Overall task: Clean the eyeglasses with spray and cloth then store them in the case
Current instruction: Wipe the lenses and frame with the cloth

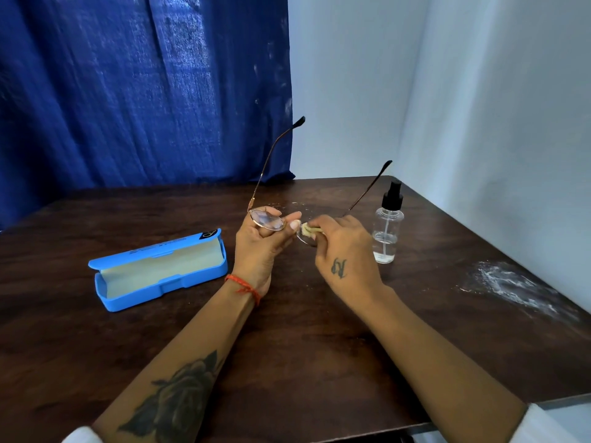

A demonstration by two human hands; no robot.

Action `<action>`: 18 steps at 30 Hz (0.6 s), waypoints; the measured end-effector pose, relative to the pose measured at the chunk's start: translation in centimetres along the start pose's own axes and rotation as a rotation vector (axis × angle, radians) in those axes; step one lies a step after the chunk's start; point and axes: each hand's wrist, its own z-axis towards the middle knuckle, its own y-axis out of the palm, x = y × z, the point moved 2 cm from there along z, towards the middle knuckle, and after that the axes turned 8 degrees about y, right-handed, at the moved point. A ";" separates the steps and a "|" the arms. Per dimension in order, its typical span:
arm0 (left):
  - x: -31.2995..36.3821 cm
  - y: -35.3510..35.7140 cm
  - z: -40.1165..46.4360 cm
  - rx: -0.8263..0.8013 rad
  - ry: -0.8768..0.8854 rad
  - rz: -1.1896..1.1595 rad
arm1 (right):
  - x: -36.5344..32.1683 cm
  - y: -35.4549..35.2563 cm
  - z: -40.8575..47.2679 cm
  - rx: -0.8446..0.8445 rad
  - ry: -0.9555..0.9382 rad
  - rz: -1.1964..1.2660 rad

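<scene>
Left of centre we've got the blue case (159,270), lid open, pale lining showing, nothing in it yet. Mid-frame, our left hand (260,247) pinches the eyeglasses (268,220) by the left lens rim, thumb & fingers curled round it, temples sticking up toward the top centre. Just right of that, our right hand (343,251) pinches a small yellowish cloth (309,231) onto the other lens. Further right the spray bottle (388,225) stands upright, near the hand but apart. We judge the frame thin, light & bendy, lenses slick w/ spray, so hold at rim or bridge, not the temples, & rub gently. Table (319,346) edge runs close along the right & bottom; most open room lies btw case & hands, good for folding temples before storing.
</scene>
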 end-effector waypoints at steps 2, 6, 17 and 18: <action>0.1 0.1 -0.1 -0.003 0.012 0.012 | -0.1 0.2 0.2 -0.028 -0.008 0.055; 0.5 0.0 -0.1 0.040 0.040 0.029 | 0.1 0.2 0.2 -0.134 0.036 0.264; 0.7 0.1 -0.2 0.022 0.039 0.062 | 0.5 0.0 0.1 0.031 -0.002 0.055; 0.6 0.1 -0.2 0.020 0.033 0.060 | 0.4 0.1 0.2 0.033 -0.001 0.060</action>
